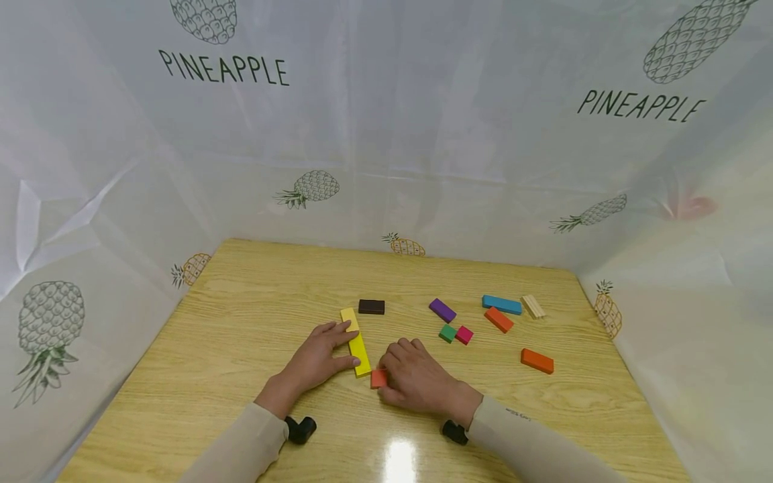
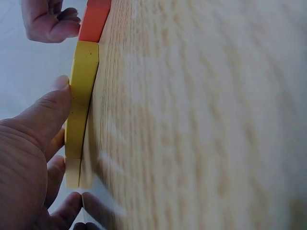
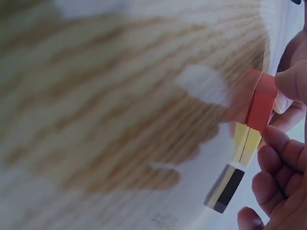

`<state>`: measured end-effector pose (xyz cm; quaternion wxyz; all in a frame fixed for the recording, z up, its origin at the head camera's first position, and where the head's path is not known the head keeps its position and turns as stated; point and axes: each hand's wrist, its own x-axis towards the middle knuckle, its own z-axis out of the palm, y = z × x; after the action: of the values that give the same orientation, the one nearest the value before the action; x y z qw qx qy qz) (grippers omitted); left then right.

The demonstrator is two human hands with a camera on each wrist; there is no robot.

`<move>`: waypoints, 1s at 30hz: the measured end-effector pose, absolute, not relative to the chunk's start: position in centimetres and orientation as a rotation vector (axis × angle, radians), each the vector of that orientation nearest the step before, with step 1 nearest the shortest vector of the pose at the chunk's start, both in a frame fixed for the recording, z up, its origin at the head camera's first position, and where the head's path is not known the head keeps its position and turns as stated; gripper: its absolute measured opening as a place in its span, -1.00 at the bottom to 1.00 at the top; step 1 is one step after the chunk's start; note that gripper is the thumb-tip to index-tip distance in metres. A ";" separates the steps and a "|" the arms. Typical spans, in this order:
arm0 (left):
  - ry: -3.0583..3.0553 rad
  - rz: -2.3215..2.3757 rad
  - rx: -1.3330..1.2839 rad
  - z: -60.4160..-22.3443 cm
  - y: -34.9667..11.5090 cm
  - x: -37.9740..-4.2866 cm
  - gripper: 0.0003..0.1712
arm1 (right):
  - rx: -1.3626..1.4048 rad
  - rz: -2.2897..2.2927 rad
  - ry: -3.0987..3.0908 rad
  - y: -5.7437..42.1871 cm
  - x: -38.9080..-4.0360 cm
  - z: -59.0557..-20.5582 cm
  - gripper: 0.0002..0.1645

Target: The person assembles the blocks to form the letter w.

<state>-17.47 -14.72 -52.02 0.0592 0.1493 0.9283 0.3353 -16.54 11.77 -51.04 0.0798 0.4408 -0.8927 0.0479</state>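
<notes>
A long yellow block strip (image 1: 359, 353) lies slantwise on the table, with a paler yellow piece (image 2: 73, 168) at its far end in the left wrist view. My left hand (image 1: 318, 357) rests along its left side, thumb near the close end and fairly straight fingertips over the far part. Against the near end of the yellow sits a small red block (image 1: 378, 379). My right hand (image 1: 417, 377) pinches that red block (image 3: 261, 108) between thumb and index finger, and its other fingers are curled. Part of the red block is hidden under the hand.
Beyond the yellow strip lies a dark brown block (image 1: 371, 307). To the right are purple (image 1: 443, 310), green (image 1: 447, 333), magenta (image 1: 464, 335), blue (image 1: 502, 304) and orange blocks (image 1: 537, 361), plus a pale wooden piece (image 1: 533, 306). A pineapple-print sheet (image 1: 386, 134) surrounds the table.
</notes>
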 end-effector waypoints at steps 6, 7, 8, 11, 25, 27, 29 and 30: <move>2.809 1.024 0.450 -51.9 -14.7 -17.4 -0.29 | 1.312 0.159 -2.674 11.8 -16.8 -50.9 -0.60; 2.811 1.025 0.447 -51.9 -14.7 -17.4 -0.29 | 1.311 0.163 -2.672 11.9 -16.9 -50.9 -0.60; 2.811 1.026 0.445 -51.9 -14.7 -17.4 -0.29 | 1.309 0.167 -2.672 11.9 -17.0 -50.8 -0.59; 2.812 1.022 0.440 -52.0 -14.7 -17.4 -0.28 | 1.288 0.180 -2.682 12.0 -17.4 -50.6 -0.57; 2.803 1.045 0.430 -52.0 -14.7 -17.3 -0.29 | 1.119 0.299 -2.775 12.1 -21.0 -50.2 -0.54; 2.799 1.042 0.425 -52.0 -14.7 -17.3 -0.29 | 1.094 0.308 -2.769 11.9 -21.6 -50.2 -0.55; 2.801 1.044 0.423 -52.0 -14.7 -17.3 -0.30 | 1.069 0.301 -2.770 11.8 -22.2 -50.2 -0.55; 2.797 1.047 0.419 -52.0 -14.7 -17.3 -0.30 | 1.057 0.297 -2.773 11.7 -22.4 -50.2 -0.55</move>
<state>-17.33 -14.66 -51.97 0.0630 0.1388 0.9256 0.3464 -22.43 11.73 -50.19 0.0794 0.3534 -0.9268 0.0992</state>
